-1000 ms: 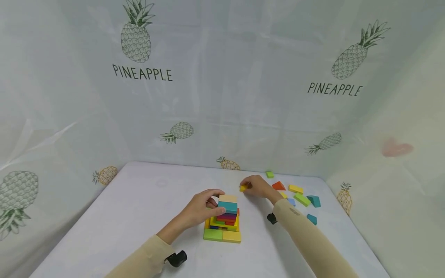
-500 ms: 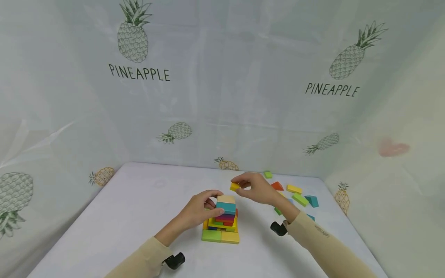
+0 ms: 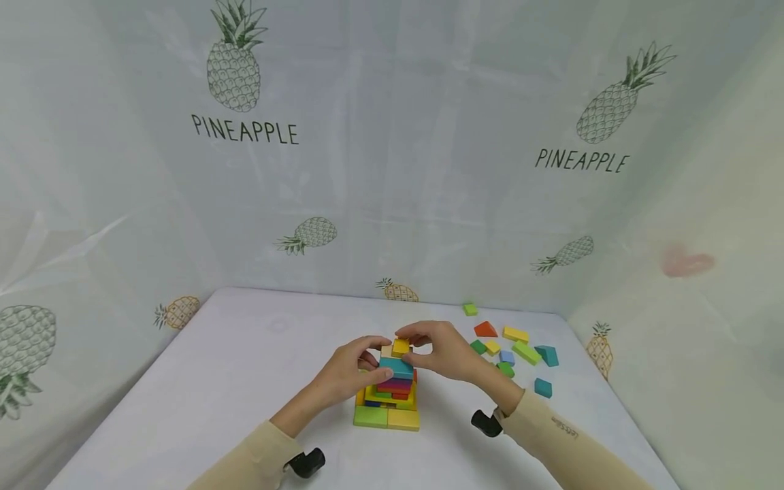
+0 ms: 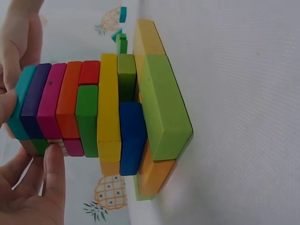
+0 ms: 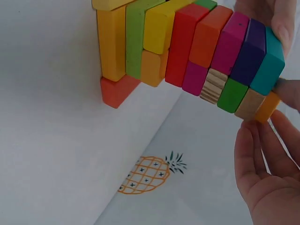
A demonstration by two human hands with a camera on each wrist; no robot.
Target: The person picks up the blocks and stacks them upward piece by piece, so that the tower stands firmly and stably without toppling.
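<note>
A tower of coloured wooden blocks stands on the table, wider at its base, with a teal block near the top. My left hand holds the upper tower from the left, thumb at the teal block's front and fingers behind. Between thumb and fingers, my right hand pinches a small yellow block over the tower's top. From the right wrist view, that yellow block sits against the top layer, beside the teal block. Purple, pink and orange layers show below in the left wrist view.
Loose blocks lie to the right: a red triangle, a yellow block, a long green block, a teal wedge and several others. A pineapple-printed cloth hangs behind the white table.
My right hand has lifted the yellow block off the table behind the tower and brought it left and forward onto the tower's top. The left hand has stayed at the tower.
</note>
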